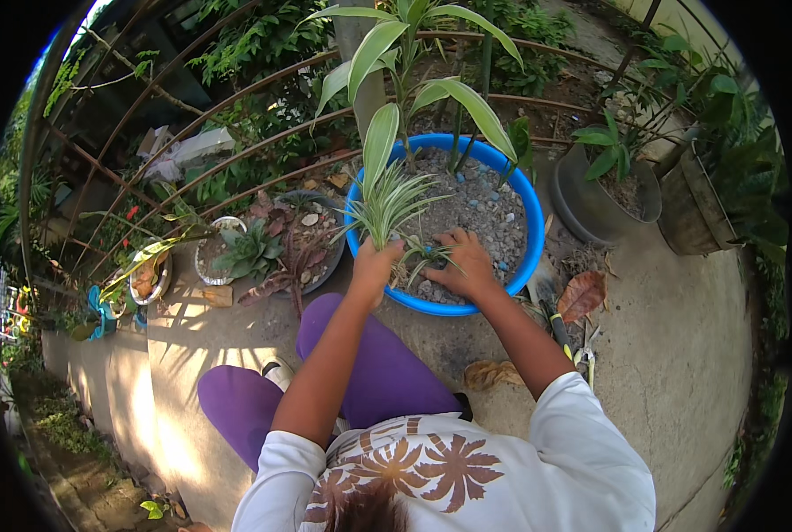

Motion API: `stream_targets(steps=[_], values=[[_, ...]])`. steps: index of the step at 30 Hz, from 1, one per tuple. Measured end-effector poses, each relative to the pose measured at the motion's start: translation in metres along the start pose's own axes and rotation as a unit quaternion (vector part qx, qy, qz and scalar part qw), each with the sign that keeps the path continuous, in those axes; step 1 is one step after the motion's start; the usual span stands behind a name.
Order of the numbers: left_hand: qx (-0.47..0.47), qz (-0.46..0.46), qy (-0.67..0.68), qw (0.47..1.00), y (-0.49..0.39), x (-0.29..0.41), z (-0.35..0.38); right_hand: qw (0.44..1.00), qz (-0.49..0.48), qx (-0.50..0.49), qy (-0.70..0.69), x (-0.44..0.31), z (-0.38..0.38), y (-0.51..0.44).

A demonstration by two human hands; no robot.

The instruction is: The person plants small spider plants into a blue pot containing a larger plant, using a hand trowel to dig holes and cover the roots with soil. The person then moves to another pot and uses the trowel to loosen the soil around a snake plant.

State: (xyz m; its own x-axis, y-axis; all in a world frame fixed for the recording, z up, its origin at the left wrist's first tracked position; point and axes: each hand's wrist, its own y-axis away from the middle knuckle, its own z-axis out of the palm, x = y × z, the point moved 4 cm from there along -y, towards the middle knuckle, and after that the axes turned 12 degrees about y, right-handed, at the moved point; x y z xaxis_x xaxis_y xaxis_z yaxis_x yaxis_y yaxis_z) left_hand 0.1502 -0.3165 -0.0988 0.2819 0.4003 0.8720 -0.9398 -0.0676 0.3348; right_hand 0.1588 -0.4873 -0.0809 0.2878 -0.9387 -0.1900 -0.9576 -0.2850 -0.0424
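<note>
My left hand (371, 269) grips the base of a spider plant (390, 203) with striped narrow leaves, at the near left rim of a blue plastic pot (535, 226). Some roots show below that hand. My right hand (462, 265) rests with spread fingers on the gravelly soil (472, 199) inside the pot, around a smaller striped plantlet (429, 253). Whether its fingers grip the plantlet cannot be told. A tall dracaena (381, 139) with broad pale-edged leaves grows at the pot's far left side.
Right of the pot lie a hand trowel (558, 329), pruning shears (588, 352) and a dry brown leaf (582, 296). A grey pot (568, 199) stands beyond. Potted succulents (248, 251) stand at left. A rusty metal railing (269, 143) curves behind the pots.
</note>
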Motion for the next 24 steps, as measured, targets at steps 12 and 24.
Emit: stream_targets(steps=[12,24], values=[[-0.038,0.126,-0.059,0.99,0.025,0.041,0.031,0.998,0.045,-0.052,0.011,0.093,-0.026,0.007],[-0.064,0.189,0.024,0.98,0.038,0.069,0.019,0.954,0.287,-0.032,-0.081,0.161,-0.054,0.079]])
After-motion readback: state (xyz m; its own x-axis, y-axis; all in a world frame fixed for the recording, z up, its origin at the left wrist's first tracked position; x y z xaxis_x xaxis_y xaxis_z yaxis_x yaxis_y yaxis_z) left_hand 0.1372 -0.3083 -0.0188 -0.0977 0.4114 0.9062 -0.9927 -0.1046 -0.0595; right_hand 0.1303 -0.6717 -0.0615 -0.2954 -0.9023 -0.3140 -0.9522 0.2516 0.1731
